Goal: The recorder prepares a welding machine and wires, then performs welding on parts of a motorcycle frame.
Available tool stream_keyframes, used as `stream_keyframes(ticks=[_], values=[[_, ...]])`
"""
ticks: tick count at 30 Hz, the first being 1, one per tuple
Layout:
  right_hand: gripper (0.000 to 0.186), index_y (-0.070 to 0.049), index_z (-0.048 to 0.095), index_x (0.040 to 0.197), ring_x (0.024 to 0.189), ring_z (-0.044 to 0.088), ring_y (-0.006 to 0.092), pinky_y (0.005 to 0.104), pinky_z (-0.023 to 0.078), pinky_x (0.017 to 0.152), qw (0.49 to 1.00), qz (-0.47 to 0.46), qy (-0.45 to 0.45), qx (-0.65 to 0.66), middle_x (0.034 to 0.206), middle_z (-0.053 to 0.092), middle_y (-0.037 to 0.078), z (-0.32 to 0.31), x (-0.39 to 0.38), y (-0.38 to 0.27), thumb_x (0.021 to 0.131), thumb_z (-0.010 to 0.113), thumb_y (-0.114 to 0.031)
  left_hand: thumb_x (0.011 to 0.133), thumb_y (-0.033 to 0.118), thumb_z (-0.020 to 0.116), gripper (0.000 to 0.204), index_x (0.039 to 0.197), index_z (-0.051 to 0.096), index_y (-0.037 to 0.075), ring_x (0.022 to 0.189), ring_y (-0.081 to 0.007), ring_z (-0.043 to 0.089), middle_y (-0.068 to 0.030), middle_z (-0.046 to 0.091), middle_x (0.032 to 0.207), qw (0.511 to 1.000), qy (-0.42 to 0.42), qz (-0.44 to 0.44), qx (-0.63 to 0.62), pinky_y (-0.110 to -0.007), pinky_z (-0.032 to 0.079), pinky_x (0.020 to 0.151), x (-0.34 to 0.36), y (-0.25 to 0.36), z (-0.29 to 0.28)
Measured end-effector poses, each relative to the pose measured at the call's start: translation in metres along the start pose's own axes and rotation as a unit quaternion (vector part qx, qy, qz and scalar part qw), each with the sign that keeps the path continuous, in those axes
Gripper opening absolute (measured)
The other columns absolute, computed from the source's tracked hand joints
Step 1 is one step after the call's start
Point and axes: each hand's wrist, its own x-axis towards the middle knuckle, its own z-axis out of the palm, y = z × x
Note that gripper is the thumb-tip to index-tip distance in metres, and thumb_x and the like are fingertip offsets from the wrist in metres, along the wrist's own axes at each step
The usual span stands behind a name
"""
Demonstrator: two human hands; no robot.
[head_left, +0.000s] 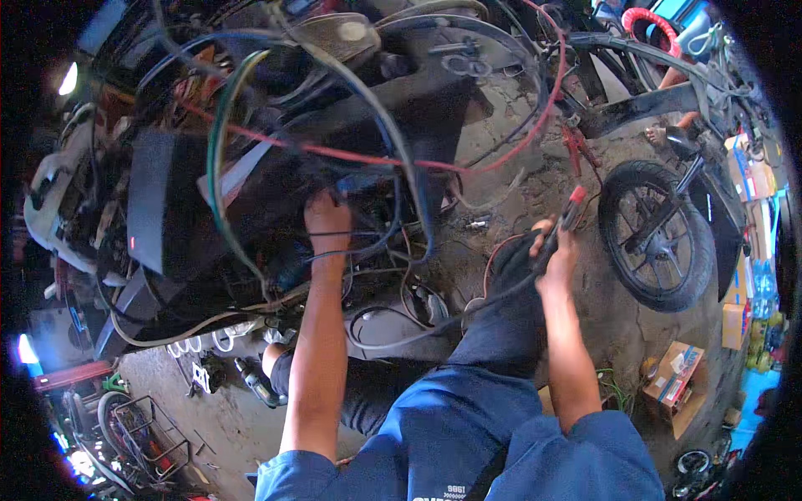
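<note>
Gripping a black red-tipped tool (571, 219) in the right hand (558, 252) with wrapped fingers (545, 224), near the wheel (657, 240) (apparently picked up, not yet touching the dark beam (380, 125)). Reaching with the left hand (328, 215) just below the red cable (368, 158); cannot tell finger state, nor the work left.

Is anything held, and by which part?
The right hand grips what looks like a red-tipped electrode holder by its dark handle. Whether the left hand holds anything cannot be told.
</note>
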Motion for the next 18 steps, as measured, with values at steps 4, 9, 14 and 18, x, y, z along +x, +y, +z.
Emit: stream_keyframes(ticks=[4,9,14,18], values=[[0.029,-0.005,0.054,0.107,0.061,0.054,0.0136,0.0276,0.044,0.051,0.999,0.005,0.028,0.024,0.081,0.057,0.003,-0.019,0.056,-0.006,0.099,0.051,-0.033,0.079,0.026,0.073,0.030,0.093,0.065,0.001,0.090,-0.0375,0.065,-0.0225,0.065,0.089,0.981,-0.184,-0.041,0.050,-0.045,0.055,0.076,-0.015,-0.015,0.010],[0.034,-0.003,0.052,0.117,0.068,0.052,0.0110,0.0248,0.043,0.054,0.991,0.072,-0.063,0.093,0.088,0.056,0.003,-0.040,0.074,-0.007,0.097,0.057,-0.031,0.076,0.029,0.073,0.049,0.113,0.056,0.002,0.100,-0.0437,0.059,-0.0259,0.060,0.107,0.993,-0.070,-0.043,0.087,-0.051,0.051,0.084,-0.015,-0.022,0.052],[0.035,-0.002,0.052,0.116,0.068,0.049,0.0086,0.0225,0.042,0.053,0.984,0.067,-0.115,0.114,0.087,0.054,0.002,-0.044,0.077,-0.006,0.096,0.060,-0.030,0.071,0.037,0.079,0.089,0.140,0.036,-0.001,0.106,-0.0427,0.059,-0.0240,0.062,0.112,0.990,-0.004,0.056,0.129,-0.053,0.047,0.088,-0.015,-0.051,0.088],[0.035,-0.002,0.051,0.117,0.068,0.048,0.0085,0.0219,0.042,0.053,0.986,0.074,-0.103,0.104,0.088,0.054,0.003,-0.043,0.082,-0.005,0.096,0.060,-0.029,0.071,0.033,0.079,0.082,0.136,0.042,0.001,0.108,-0.0422,0.058,-0.0220,0.061,0.117,0.988,-0.145,-0.016,-0.046,-0.053,0.047,0.089,-0.016,-0.073,0.088]])
